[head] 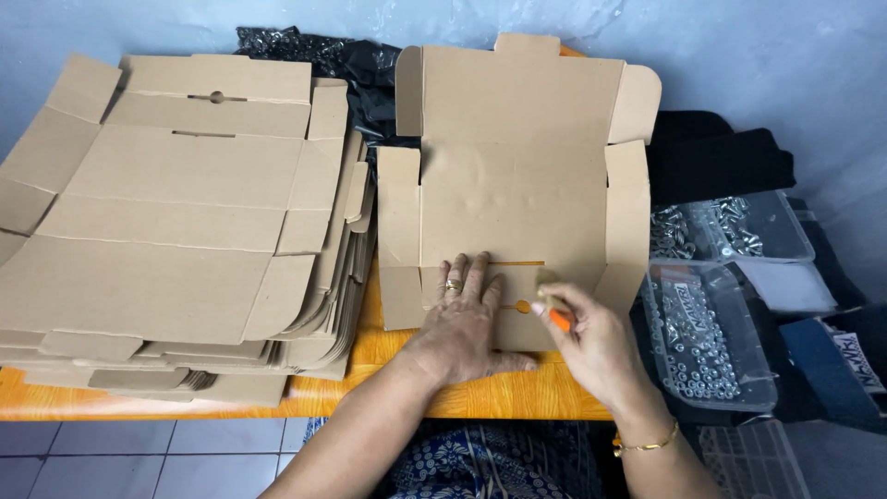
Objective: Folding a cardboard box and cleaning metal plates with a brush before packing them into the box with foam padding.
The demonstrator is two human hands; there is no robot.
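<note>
From the head camera we see our left hand (465, 319) pressed flat, fingers spread and released, on the unfolded cardboard box blank (517, 185) lying on the orange table (407, 393), while our right hand (591, 346) pinches an orange-handled tool (557, 317) against the blank's near flap.

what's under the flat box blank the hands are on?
The orange wooden table shows beneath the unfolded cardboard box; a black plastic bag lies under its far-left corner. Anything else beneath is covered.
</note>
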